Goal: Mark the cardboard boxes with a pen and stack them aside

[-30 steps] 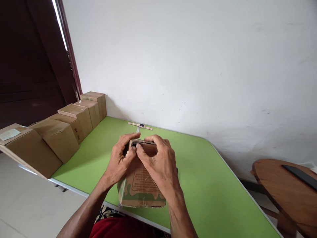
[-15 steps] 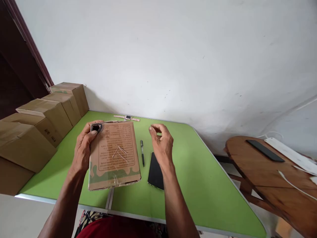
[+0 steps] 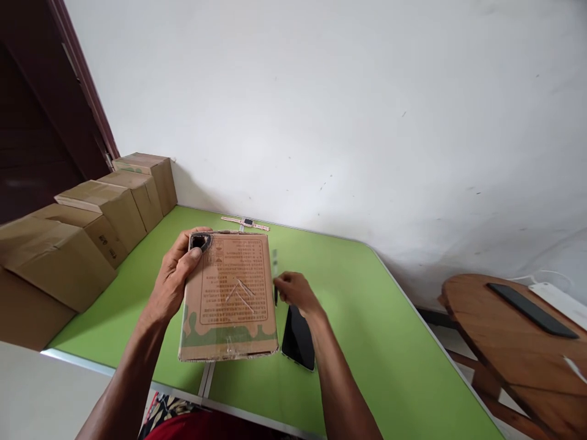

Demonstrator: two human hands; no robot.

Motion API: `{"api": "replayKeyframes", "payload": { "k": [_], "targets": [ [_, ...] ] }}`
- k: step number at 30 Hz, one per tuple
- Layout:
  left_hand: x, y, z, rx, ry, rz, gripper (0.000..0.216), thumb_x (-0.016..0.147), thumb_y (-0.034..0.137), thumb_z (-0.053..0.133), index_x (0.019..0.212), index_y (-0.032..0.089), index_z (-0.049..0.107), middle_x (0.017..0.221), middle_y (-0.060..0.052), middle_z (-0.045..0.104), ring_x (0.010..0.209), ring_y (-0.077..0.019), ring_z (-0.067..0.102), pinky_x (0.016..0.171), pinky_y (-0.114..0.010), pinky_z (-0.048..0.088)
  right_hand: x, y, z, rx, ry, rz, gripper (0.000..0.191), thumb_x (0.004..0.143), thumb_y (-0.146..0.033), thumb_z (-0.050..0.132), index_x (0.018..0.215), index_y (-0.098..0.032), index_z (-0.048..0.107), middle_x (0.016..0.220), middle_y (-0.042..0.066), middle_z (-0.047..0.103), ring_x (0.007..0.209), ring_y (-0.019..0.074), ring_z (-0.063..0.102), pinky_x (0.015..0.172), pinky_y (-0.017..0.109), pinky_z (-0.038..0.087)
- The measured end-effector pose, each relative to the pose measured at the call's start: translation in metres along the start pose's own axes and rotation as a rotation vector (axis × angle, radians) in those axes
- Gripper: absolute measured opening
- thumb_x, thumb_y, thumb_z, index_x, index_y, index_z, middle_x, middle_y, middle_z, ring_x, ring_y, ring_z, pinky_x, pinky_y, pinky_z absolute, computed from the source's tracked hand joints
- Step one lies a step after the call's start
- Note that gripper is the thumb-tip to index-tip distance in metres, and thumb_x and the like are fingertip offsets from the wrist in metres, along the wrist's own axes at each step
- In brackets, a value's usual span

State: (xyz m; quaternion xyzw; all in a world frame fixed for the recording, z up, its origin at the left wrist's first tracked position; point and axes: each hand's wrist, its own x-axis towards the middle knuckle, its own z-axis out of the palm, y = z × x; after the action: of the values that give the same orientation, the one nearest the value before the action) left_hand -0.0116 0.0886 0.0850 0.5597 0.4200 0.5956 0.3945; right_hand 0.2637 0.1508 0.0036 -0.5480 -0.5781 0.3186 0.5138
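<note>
My left hand holds a flat printed cardboard piece above the green table, thumb on its top left corner by a dark cut-out. My right hand is low beside the cardboard's right edge, its fingers closing on a black pen that looks blurred. A black phone lies on the table just under my right wrist.
A row of brown cardboard boxes lines the table's left side. A wristwatch lies at the table's far edge by the white wall. A round wooden table with a dark flat device stands at the right.
My right hand let go of the cardboard, swung right, then dropped onto the pen. My left hand keeps the cardboard, now laid flatter. The camera view shifted.
</note>
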Motion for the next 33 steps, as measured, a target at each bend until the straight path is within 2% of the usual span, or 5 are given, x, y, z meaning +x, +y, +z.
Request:
{"api": "replayKeyframes", "payload": {
  "k": [5, 10, 17, 21, 33],
  "targets": [
    [-0.001, -0.002, 0.003, -0.037, -0.007, -0.003, 0.037, 0.1, 0.054, 0.06, 0.124, 0.026, 0.065, 0.123, -0.006, 0.07, 0.097, -0.0259, 0.064, 0.08, -0.032, 0.051, -0.012, -0.068, -0.031, 0.385, -0.067, 0.011, 0.032, 0.089, -0.057, 0.067, 0.085, -0.026, 0.059, 0.07, -0.001, 0.069, 0.056, 0.0169, 0.065, 0.044, 0.027, 0.047],
    [-0.004, -0.005, 0.007, -0.05, -0.015, 0.011, 0.037, 0.102, 0.053, 0.057, 0.126, 0.026, 0.062, 0.127, -0.007, 0.07, 0.102, -0.0264, 0.065, 0.085, -0.033, 0.053, -0.046, -0.128, -0.006, 0.78, -0.255, -0.201, 0.013, 0.095, -0.041, 0.074, 0.094, -0.028, 0.073, 0.087, 0.001, 0.078, 0.074, 0.021, 0.075, 0.061, 0.034, 0.061],
    [-0.011, -0.006, 0.001, 0.017, -0.111, 0.049, 0.058, 0.094, 0.049, 0.06, 0.147, 0.026, 0.053, 0.147, -0.009, 0.058, 0.134, -0.0362, 0.054, 0.112, -0.048, 0.046, -0.061, -0.135, 0.045, 0.613, -0.096, -0.353, 0.011, 0.101, -0.03, 0.07, 0.107, -0.027, 0.078, 0.111, 0.005, 0.078, 0.099, 0.0228, 0.076, 0.086, 0.039, 0.062],
    [-0.018, -0.002, 0.002, 0.072, -0.185, 0.042, 0.087, 0.085, 0.048, 0.072, 0.161, 0.028, 0.034, 0.164, -0.012, 0.039, 0.147, -0.0396, 0.042, 0.122, -0.054, 0.038, -0.065, -0.133, 0.041, 0.443, -0.07, -0.385, 0.012, 0.101, -0.033, 0.071, 0.107, -0.03, 0.08, 0.106, 0.002, 0.079, 0.099, 0.0216, 0.077, 0.089, 0.035, 0.063],
    [-0.023, -0.003, 0.003, 0.082, -0.181, 0.074, 0.083, 0.086, 0.044, 0.073, 0.158, 0.028, 0.035, 0.151, -0.012, 0.046, 0.141, -0.0406, 0.044, 0.121, -0.059, 0.036, -0.065, -0.135, 0.036, 0.157, -0.185, -0.581, 0.016, 0.1, -0.023, 0.069, 0.111, -0.03, 0.078, 0.11, 0.003, 0.079, 0.108, 0.0211, 0.074, 0.096, 0.035, 0.061]
  ]
}}
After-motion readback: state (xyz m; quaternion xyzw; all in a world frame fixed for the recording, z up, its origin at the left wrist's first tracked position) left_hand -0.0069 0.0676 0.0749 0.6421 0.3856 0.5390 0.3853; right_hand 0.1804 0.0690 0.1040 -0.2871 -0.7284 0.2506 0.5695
